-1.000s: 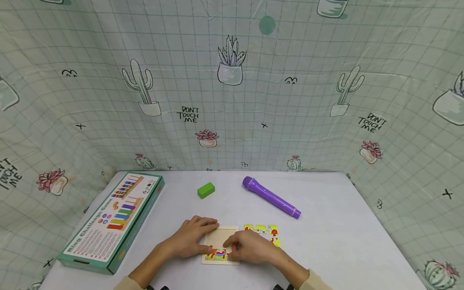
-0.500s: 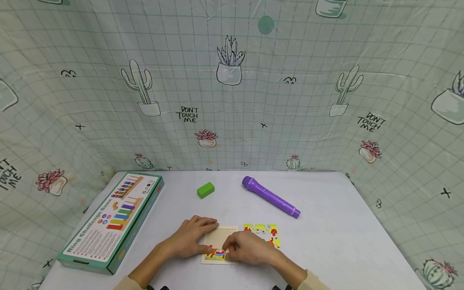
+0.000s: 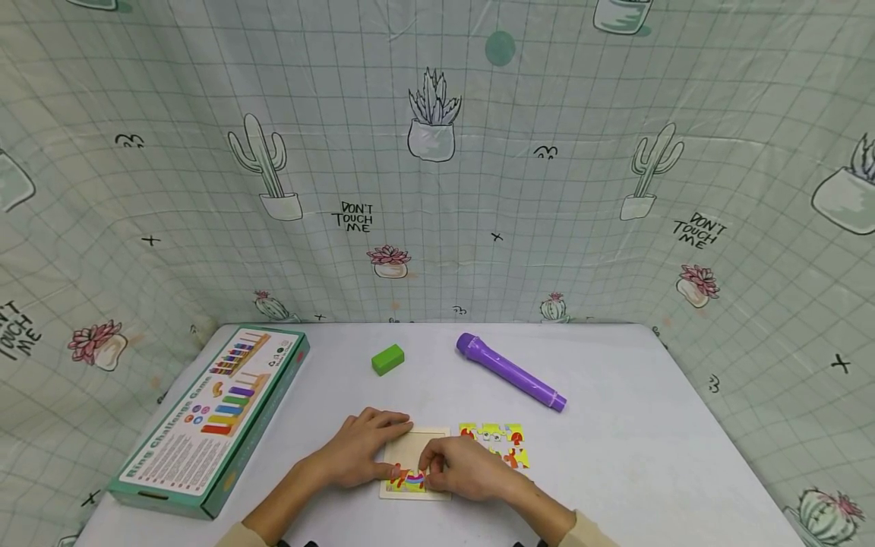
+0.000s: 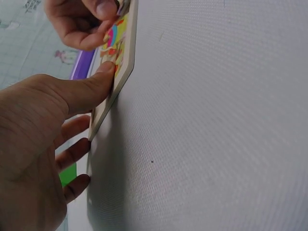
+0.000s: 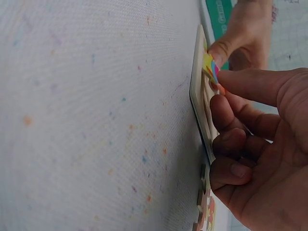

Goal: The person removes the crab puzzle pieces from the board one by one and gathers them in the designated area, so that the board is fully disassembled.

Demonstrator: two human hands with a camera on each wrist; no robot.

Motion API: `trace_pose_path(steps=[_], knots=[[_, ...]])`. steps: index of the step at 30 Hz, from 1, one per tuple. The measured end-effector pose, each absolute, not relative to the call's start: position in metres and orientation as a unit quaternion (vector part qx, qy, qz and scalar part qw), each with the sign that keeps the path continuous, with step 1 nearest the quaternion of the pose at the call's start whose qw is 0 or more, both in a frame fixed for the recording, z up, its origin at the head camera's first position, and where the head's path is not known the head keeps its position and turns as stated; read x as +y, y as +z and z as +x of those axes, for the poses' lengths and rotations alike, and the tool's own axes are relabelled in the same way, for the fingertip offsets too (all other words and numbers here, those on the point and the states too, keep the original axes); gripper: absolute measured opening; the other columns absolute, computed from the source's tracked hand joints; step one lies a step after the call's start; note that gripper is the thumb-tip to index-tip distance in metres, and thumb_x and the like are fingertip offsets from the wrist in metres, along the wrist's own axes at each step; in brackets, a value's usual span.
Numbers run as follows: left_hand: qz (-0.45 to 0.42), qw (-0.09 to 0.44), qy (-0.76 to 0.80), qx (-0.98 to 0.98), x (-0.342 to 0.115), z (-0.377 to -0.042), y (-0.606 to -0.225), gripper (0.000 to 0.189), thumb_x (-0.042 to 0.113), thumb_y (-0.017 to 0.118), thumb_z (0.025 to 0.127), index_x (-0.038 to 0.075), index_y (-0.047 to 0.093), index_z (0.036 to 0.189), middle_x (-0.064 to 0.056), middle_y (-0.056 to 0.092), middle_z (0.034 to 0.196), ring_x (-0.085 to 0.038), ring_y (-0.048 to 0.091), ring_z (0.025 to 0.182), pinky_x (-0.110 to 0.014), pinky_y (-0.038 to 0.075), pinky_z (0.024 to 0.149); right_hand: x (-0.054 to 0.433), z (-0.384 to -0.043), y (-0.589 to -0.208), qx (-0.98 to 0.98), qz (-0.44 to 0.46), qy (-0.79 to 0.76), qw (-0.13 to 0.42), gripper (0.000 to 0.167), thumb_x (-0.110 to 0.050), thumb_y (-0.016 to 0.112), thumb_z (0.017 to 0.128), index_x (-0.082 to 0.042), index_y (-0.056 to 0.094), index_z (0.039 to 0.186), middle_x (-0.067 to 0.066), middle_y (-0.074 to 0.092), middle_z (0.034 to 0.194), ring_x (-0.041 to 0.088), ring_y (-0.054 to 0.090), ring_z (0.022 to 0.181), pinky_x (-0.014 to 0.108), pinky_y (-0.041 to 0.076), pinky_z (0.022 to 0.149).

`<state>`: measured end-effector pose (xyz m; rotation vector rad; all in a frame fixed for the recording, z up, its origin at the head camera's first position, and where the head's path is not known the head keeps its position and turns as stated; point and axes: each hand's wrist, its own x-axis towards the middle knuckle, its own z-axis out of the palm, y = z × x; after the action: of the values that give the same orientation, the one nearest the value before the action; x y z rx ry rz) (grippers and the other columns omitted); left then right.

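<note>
My left hand (image 3: 358, 450) lies along the left side of a small wooden puzzle tray (image 3: 425, 438). Its thumb presses on joined, brightly coloured pieces (image 3: 405, 482) in the tray's near left corner, while the other fingers spread beside the outer edge. With thumb and forefinger, my right hand (image 3: 472, 467) pinches a puzzle piece (image 5: 213, 72) low over the tray, beside those pieces. The remaining right fingers are curled, as the right wrist view shows, and the hand hides most of this piece and the tray's right part.
Loose yellow and red puzzle pieces (image 3: 492, 434) lie right of the tray, partly behind the right hand. Farther back are a green block (image 3: 388, 359) and a purple toy microphone (image 3: 513, 372). A flat green game box (image 3: 212, 418) lies along the table's left side.
My right hand has shifted slightly left with the piece, closer to the pieces in the tray. The left hand has stayed in place.
</note>
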<state>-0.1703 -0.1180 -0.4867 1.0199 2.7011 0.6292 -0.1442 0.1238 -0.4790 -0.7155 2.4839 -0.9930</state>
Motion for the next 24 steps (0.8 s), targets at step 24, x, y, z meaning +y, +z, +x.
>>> trace_pose_path(steps=[24], knots=[[0.337, 0.078, 0.212, 0.914, -0.118, -0.169, -0.488, 0.068, 0.042, 0.078, 0.085, 0.014, 0.058, 0.143, 0.000, 0.050, 0.129, -0.023, 0.044, 0.119, -0.045, 0.037, 0.089, 0.151, -0.145, -0.464, 0.855, -0.238, -0.424, 0.182, 0.009, -0.022, 0.077, 0.087, -0.019, 0.069, 0.087, -0.010, 0.062, 0.079, 0.004, 0.053, 0.070, 0.021, 0.042, 0.061]])
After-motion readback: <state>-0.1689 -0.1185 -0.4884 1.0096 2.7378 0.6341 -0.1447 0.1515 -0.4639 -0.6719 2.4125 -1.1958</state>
